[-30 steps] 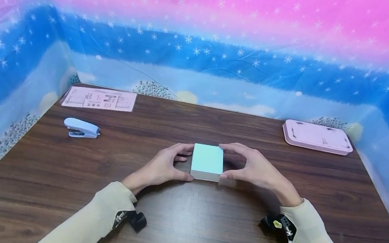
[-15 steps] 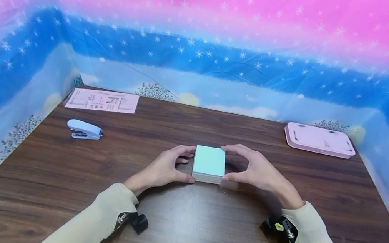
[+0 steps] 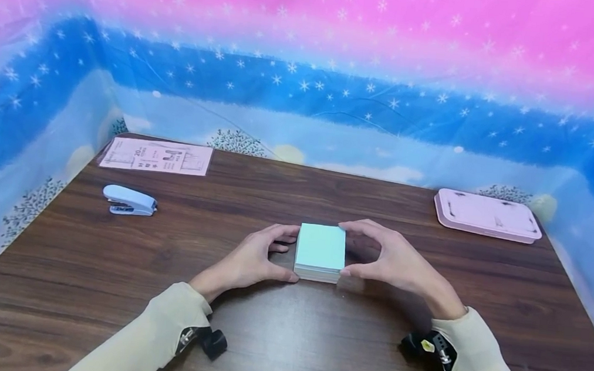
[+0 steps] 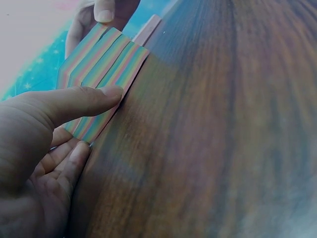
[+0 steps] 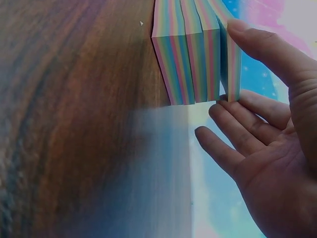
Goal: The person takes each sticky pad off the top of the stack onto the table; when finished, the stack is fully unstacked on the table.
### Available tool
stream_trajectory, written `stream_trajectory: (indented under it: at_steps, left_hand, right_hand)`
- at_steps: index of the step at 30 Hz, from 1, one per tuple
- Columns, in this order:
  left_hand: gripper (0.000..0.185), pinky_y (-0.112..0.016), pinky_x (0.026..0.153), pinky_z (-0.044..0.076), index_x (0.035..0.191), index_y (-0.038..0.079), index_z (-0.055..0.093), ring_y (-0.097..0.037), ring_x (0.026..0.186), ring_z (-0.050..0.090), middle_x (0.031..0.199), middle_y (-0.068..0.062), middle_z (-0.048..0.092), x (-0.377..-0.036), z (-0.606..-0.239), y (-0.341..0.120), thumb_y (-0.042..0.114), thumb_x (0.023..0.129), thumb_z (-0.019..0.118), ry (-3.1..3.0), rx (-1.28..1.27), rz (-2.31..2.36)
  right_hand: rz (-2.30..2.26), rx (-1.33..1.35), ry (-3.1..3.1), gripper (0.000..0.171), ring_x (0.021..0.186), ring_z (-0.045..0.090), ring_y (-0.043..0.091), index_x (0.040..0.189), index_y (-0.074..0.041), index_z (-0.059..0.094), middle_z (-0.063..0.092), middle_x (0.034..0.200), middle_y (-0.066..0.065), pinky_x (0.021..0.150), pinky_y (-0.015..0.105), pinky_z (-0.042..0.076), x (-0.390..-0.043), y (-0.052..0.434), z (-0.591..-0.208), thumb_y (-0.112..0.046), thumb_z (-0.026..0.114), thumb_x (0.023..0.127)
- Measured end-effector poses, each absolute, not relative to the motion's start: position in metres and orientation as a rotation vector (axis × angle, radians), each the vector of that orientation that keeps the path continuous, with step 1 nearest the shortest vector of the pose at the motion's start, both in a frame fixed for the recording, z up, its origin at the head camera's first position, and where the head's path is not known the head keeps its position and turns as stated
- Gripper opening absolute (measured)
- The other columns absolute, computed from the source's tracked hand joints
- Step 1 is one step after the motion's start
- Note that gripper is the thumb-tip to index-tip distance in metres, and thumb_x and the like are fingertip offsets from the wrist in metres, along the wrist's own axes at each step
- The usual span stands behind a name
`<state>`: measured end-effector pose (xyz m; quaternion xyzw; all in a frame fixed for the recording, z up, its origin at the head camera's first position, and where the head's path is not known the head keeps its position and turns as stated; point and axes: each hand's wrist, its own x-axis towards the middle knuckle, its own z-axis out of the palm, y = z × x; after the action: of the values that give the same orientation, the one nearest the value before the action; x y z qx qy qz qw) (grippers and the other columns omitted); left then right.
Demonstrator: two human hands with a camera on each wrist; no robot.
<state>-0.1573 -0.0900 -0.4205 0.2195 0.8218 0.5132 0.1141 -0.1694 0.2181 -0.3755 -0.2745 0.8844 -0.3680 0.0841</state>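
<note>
A square stack of sticky note pads [image 3: 320, 246], pale green on top, lies on the table between both hands. Its sides show rainbow stripes in the wrist views. My left hand [image 3: 254, 255] holds the lower pads [image 4: 110, 67] at the left side, thumb at the near corner and fingers at the far one. With thumb and fingertips, my right hand [image 3: 397, 256] pinches the top pad [image 5: 234, 74] at the right side. The right wrist view shows a narrow, wedge-like gap between that pad and the lower ones.
A pale blue stapler [image 3: 130, 201] lies at the left. Behind it is a pink packaged ruler set [image 3: 157, 157]. At the back right rests a pink pencil case [image 3: 487, 216]. A patterned curtain [image 3: 284, 84] borders the brown wooden table [image 3: 273, 336].
The head view has shifted slightly. Along the stack's front, a gap under the top pad shows more clearly now. Both hands keep nearly the same places on the stack.
</note>
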Motion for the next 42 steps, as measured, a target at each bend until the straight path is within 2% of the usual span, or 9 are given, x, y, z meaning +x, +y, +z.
stream_trajectory:
  at_steps: [11,18,24,34,42]
  left_hand:
    - [0.089,-0.041,0.109,0.054,0.157,0.007,0.05,-0.032,0.128,0.064,0.151,-0.012,0.056,-0.157,-0.421,-0.089,0.014,0.081,0.095,2.421,0.659,1.487]
    - [0.088,-0.04,0.109,0.054,0.157,0.007,0.051,-0.033,0.127,0.064,0.149,-0.012,0.057,-0.157,-0.421,-0.089,0.014,0.081,0.095,2.43,0.663,1.486]
    - [0.088,-0.039,0.108,0.055,0.155,0.005,0.052,-0.032,0.126,0.065,0.148,-0.012,0.058,-0.157,-0.422,-0.09,0.013,0.079,0.095,2.436,0.66,1.503]
    - [0.088,-0.039,0.108,0.054,0.155,0.004,0.052,-0.033,0.126,0.065,0.149,-0.013,0.058,-0.158,-0.421,-0.09,0.014,0.079,0.096,2.439,0.661,1.502]
    - [0.088,-0.039,0.109,0.054,0.155,0.005,0.052,-0.033,0.126,0.065,0.149,-0.013,0.058,-0.157,-0.42,-0.09,0.014,0.079,0.096,2.434,0.661,1.503]
  right_hand:
    - [-1.085,-0.846,2.659,0.079,0.134,0.058,0.025,0.149,-0.018,0.061,0.061,0.147,-0.001,0.11,0.06,0.049,-0.171,0.221,-0.373,-0.04,0.094,0.081]
    - [-1.078,-0.84,2.67,0.078,0.134,0.057,0.025,0.148,-0.02,0.062,0.062,0.145,-0.001,0.11,0.06,0.048,-0.171,0.222,-0.368,-0.042,0.094,0.08]
    - [-1.076,-0.801,2.662,0.08,0.139,0.053,0.025,0.15,-0.023,0.059,0.057,0.151,-0.001,0.113,0.06,0.045,-0.172,0.226,-0.362,-0.04,0.094,0.081]
    - [-1.066,-0.815,2.731,0.078,0.138,0.053,0.027,0.149,-0.017,0.06,0.061,0.147,0.001,0.113,0.059,0.044,-0.183,0.234,-0.355,-0.041,0.093,0.083]
    - [-1.05,-0.727,2.797,0.077,0.136,0.055,0.025,0.149,-0.023,0.06,0.06,0.146,-0.002,0.11,0.057,0.047,-0.194,0.238,-0.347,-0.044,0.093,0.082]
